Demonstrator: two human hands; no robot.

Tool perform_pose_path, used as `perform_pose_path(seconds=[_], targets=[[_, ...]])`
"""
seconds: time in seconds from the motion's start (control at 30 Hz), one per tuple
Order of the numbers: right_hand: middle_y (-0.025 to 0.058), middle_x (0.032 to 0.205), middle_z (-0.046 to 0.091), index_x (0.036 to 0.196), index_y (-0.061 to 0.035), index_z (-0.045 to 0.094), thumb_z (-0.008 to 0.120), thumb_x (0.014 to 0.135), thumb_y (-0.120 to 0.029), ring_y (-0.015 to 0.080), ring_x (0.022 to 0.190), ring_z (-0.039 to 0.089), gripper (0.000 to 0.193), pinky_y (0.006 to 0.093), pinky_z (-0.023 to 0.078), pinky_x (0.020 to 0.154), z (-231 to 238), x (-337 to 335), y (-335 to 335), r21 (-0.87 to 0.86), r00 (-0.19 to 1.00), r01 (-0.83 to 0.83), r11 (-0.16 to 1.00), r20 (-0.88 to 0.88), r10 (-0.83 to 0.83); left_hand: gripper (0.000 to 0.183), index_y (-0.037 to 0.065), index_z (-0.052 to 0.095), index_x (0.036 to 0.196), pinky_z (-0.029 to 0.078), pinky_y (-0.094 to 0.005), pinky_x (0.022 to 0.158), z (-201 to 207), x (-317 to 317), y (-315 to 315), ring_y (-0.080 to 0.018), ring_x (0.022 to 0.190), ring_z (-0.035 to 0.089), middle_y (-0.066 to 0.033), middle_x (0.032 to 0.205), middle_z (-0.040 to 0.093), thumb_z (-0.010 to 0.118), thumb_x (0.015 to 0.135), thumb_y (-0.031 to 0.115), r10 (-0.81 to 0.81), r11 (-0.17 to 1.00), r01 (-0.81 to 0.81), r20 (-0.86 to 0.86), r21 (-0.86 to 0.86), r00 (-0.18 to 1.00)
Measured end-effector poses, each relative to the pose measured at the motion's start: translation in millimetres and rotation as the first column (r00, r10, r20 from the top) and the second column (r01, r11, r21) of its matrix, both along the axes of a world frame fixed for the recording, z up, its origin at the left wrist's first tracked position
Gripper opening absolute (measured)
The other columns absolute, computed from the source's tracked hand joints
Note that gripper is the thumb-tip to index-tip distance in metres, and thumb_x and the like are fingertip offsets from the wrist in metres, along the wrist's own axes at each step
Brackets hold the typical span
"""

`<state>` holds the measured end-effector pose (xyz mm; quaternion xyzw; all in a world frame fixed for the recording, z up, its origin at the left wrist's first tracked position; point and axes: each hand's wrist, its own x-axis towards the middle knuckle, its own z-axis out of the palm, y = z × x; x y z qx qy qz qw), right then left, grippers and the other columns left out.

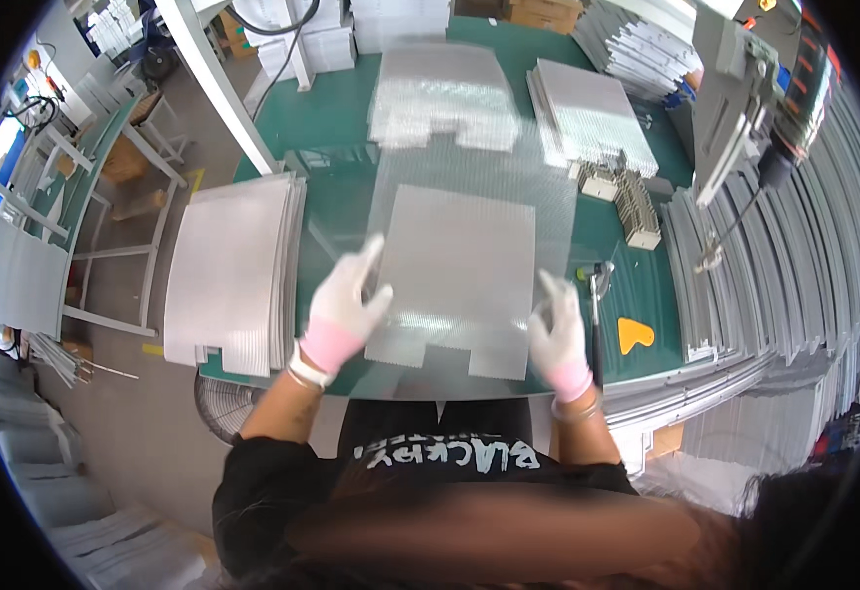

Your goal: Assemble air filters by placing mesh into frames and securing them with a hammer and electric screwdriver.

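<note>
A light grey ribbed sheet with a notch in its near edge lies in front of me. Around it shows a larger see-through sheet or film on the green table. My left hand, in a white glove with a pink cuff, is beside the grey sheet's left edge, thumb and fingers apart. On the other side, my right hand, gloved alike, hovers by the right edge with its fingers spread. Neither hand visibly grips anything; whether the fingertips touch the clear sheet I cannot tell.
Sheet stacks stand left, far middle and far right. Metal-looking blocks, a black-handled tool and a yellow scraper-like piece lie right. A power screwdriver hangs above many upright panels.
</note>
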<state>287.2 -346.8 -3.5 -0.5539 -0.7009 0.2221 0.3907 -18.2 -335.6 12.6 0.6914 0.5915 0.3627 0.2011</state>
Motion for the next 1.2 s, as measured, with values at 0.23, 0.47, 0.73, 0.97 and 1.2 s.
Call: perform_pose_path(seconds=[0.23,0.47,0.73,0.97,1.2], targets=[[0.0244,0.126,0.051,0.133,-0.0007,0.050,0.072,0.078,-0.018,0.0389,0.112,0.056,0.062,0.0411,0.048,0.094,-52.5,2.1,-39.4,-0.167,0.995,0.056,0.984,0.094,-0.041,0.053,0.005,0.059,0.125,0.050,-0.0409,0.084,-61.0,19.6,-41.2,-0.0353,0.097,0.061,-0.0180,0.106,0.061,0.074,0.078,0.024,0.097,0.995,-0.097,-0.233,0.013,0.967],[0.0246,0.127,0.051,0.132,-0.0021,0.051,0.072,0.078,-0.020,0.0390,0.115,0.054,0.061,0.0416,0.048,0.095,-66.9,-2.4,-33.6,-0.089,0.989,0.077,0.993,0.135,-0.065,0.053,0.005,0.056,0.128,0.051,-0.0414,0.083,-78.2,20.3,-38.1,-0.0362,0.098,0.062,-0.0195,0.111,0.060,0.072,0.081,0.024,0.101,0.992,-0.116,-0.255,-0.042,0.962],[0.0212,0.124,0.053,0.134,-0.0032,0.049,0.073,0.078,-0.020,0.0372,0.113,0.055,0.063,0.0396,0.048,0.094,-73.0,-2.7,-25.4,-0.157,0.976,0.115,0.981,0.199,-0.083,0.052,0.004,0.057,0.127,0.051,-0.0393,0.083,-83.3,22.7,-33.1,-0.0343,0.098,0.061,-0.0188,0.110,0.059,0.071,0.080,0.022,0.116,0.986,-0.140,-0.241,-0.085,0.964],[0.0201,0.126,0.052,0.136,-0.0042,0.046,0.072,0.079,-0.021,0.0376,0.111,0.055,0.065,0.0404,0.048,0.093,-74.9,-1.0,-26.7,-0.142,0.970,0.116,0.983,0.227,-0.081,0.054,0.004,0.055,0.129,0.050,-0.0412,0.085,-92.7,18.6,-32.5,-0.0371,0.100,0.060,-0.0210,0.111,0.058,0.071,0.082,0.025,0.080,0.995,-0.091,-0.267,-0.031,0.960],[0.0202,0.121,0.052,0.131,-0.0092,0.053,0.074,0.078,-0.025,0.0380,0.112,0.055,0.059,0.0410,0.049,0.093,-32.4,-6.7,-20.5,-0.333,0.934,0.206,0.920,0.346,-0.084,0.058,0.007,0.055,0.130,0.048,-0.0427,0.090,-83.2,19.7,-25.4,-0.0374,0.107,0.056,-0.0204,0.116,0.056,0.074,0.078,0.026,0.075,0.986,-0.114,-0.279,-0.123,0.957]])
